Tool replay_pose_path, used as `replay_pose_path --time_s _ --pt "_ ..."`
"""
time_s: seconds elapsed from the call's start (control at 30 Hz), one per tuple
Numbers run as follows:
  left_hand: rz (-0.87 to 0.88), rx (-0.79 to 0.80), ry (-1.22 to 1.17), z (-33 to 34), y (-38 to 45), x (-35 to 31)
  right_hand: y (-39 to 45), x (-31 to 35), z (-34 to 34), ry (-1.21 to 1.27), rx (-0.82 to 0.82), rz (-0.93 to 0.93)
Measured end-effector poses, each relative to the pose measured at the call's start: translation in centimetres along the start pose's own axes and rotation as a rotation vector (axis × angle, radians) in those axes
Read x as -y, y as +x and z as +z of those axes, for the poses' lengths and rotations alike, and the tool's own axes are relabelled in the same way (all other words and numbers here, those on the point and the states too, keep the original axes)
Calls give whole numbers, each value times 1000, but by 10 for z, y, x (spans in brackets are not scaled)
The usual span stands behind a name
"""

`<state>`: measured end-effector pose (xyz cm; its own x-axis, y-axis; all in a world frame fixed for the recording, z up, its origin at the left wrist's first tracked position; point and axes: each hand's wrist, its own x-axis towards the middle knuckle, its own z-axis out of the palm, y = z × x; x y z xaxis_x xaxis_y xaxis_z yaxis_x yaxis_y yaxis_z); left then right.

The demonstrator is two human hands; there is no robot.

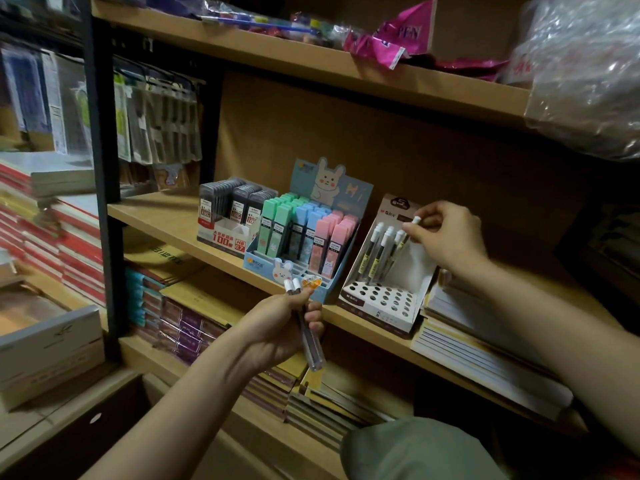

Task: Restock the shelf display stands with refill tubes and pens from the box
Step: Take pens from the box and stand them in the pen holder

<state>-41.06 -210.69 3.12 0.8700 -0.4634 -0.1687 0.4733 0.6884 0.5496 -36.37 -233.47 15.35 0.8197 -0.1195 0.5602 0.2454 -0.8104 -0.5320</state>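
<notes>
Pinching one white-capped refill tube point(408, 232) near its cap, my right hand point(446, 235) sits at about two o'clock from the middle of the view, thumb and forefinger closed on the tube and the other fingers curled behind. The tube slants down toward the back row of the white display stand point(388, 299), where three more tubes point(379, 252) already stand tilted in the holes. The front rows of holes in that stand show dark and open.

At six o'clock from the middle, my left hand point(280, 327) is wrapped around a small bundle of spare tubes point(306, 327). The fingers are curled tight about them, white caps poking out above the fist and the clear bodies running down past the palm toward five o'clock. I count at least two caps; more I cannot make out.

Just to the nine o'clock side of the white stand sits the rabbit-printed stand point(322, 220), packed with green, blue and pink lead cases, touching or nearly touching its neighbour. Farther toward nine o'clock is a stand of dark lead cases point(232, 209). All three rest on the middle wooden shelf point(166, 216). Stacked notebooks point(481, 355) lie at four o'clock of the white stand, close against it.
</notes>
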Motion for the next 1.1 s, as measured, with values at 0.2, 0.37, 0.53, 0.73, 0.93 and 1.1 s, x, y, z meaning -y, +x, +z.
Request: replay_pose_path --time_s 0.2,0.37,0.53,0.73,0.93,1.1 --pt "14 25 32 -1 -1 -5 1 5 2 -48 23 -86" --pt "90 -3 199 3 -3 2 1 5 0 -79 70 -144" --pt "175 20 396 6 -4 7 3 2 2 -114 66 -158" --pt "144 -31 384 5 -2 6 3 -4 14 -180 107 -135" --pt "104 104 258 7 -6 3 -2 -7 17 -338 129 -226" --pt "139 181 320 7 -8 2 -16 0 6 -391 38 -328"
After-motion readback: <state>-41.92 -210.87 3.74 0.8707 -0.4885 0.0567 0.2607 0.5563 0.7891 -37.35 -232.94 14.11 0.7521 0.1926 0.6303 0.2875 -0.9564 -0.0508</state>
